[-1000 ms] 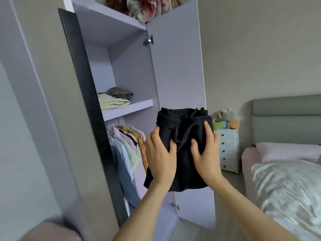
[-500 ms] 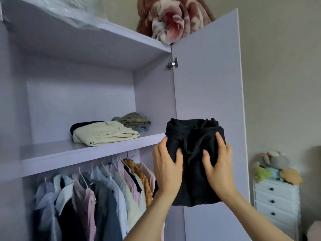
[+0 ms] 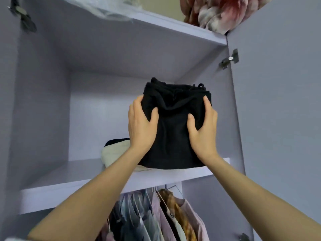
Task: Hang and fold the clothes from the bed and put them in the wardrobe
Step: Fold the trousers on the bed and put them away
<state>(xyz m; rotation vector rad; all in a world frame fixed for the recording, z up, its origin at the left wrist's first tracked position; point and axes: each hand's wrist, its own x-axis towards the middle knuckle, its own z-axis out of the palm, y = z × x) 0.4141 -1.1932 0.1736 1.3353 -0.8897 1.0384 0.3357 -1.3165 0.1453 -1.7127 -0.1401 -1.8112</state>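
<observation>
A folded black garment [image 3: 173, 136] with a drawstring is held up inside the open lilac wardrobe, over the middle shelf [image 3: 73, 178]. My left hand [image 3: 141, 126] grips its left edge, thumb on the front. My right hand [image 3: 203, 127] grips its right edge the same way. The garment's lower edge is at the shelf's level; whether it touches the shelf I cannot tell. Behind it lies a folded cream garment [image 3: 115, 153] on a dark one [image 3: 116, 141], both partly hidden.
Several shirts [image 3: 156, 216] hang on a rail under the shelf. The right wardrobe door [image 3: 278, 119] stands open close to my right arm. A flowered blanket [image 3: 220, 11] and clear plastic [image 3: 107, 9] lie on the top shelf.
I have stepped closer to the wardrobe and both hands have carried the black garment up and forward into the shelf compartment, over the folded pile. The bed and drawers have left the view.
</observation>
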